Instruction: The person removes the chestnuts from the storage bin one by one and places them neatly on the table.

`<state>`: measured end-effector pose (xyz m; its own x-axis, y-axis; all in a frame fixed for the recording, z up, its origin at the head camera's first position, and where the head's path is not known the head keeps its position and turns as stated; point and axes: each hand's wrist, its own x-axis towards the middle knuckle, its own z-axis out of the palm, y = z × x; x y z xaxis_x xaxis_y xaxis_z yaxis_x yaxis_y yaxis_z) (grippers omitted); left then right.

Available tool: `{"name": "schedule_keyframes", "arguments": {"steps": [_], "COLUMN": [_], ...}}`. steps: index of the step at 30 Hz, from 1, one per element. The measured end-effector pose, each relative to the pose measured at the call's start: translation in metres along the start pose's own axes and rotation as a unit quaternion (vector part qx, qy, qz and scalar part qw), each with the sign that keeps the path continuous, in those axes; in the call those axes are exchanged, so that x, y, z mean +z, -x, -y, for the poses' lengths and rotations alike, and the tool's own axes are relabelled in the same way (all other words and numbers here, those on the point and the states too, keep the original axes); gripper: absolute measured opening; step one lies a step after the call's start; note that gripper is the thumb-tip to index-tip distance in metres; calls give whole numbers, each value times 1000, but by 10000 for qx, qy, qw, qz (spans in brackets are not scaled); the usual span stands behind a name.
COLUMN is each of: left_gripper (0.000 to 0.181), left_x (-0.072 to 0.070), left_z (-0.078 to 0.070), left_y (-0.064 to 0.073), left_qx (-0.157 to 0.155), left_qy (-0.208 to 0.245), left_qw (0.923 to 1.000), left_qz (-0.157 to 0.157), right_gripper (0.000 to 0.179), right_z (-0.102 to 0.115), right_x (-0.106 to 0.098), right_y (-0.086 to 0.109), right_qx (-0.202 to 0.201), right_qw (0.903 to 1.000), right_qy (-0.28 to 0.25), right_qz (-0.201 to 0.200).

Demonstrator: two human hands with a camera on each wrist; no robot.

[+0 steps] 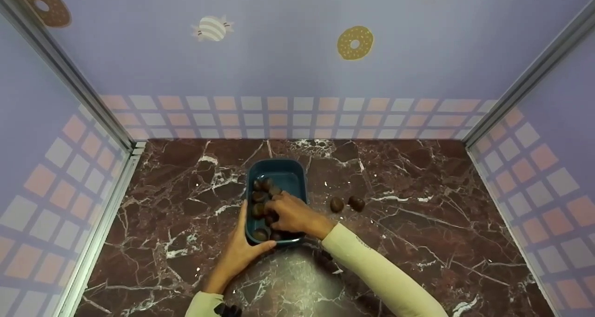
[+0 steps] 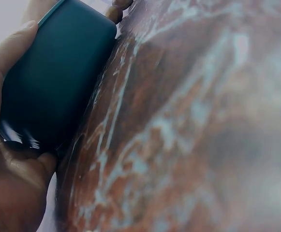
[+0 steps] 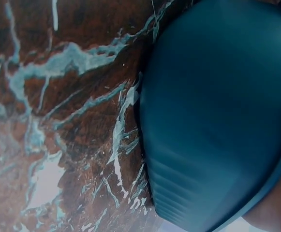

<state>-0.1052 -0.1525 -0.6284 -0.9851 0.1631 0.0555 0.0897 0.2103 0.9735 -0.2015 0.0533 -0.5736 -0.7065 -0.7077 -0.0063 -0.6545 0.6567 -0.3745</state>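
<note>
A deep teal rectangular dish stands on the marbled table, with several round brown chestnuts along its left side and near end. My left hand holds the dish at its near left corner, thumb on the near rim and fingers along the left wall. In the left wrist view, the thumb lies at the rim of the upright dish wall. Inside the dish, my right hand bends its fingers down and pinches a chestnut among the others, its fingertips partly hidden. The right wrist view shows the dish's outer wall.
Two loose chestnuts, a nearer-left one and another, lie on the table to the right of the dish. Patterned panels enclose the table at the back and on both sides.
</note>
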Motion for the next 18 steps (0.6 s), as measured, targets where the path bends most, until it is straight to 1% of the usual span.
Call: {"name": "schedule_keyframes", "arguments": {"steps": [2,5,9,14,16,18], "left_gripper": [133,132,131,131,131,131], "left_x": [0,0,1,1,0,-1], "left_z": [-1,-1,-1,0,0,0], "left_y": [1,1,0,0,0,1], "left_qx": [-26,-46,-48,-43,-61,-71], "left_qy": [-52,-158,-201,-163,-177,-224], "left_qw": [10000,9999,9998,9998,9998,9997], "left_qz": [-12,-3,77,77,45,16], "right_gripper": [36,39,33,35,36,36], "right_z": [1,0,1,2,1,0], "right_x": [0,0,-4,-12,-16,-19], "right_y": [0,1,9,22,28,35], "right_qx": [42,-10,-24,202,306,399], "right_qw": [9999,9998,9990,9965,9950,9918], "right_qy": [-95,-203,-152,-89,-335,-703], "right_qz": [19,-83,-416,-808,-888,-987]}}
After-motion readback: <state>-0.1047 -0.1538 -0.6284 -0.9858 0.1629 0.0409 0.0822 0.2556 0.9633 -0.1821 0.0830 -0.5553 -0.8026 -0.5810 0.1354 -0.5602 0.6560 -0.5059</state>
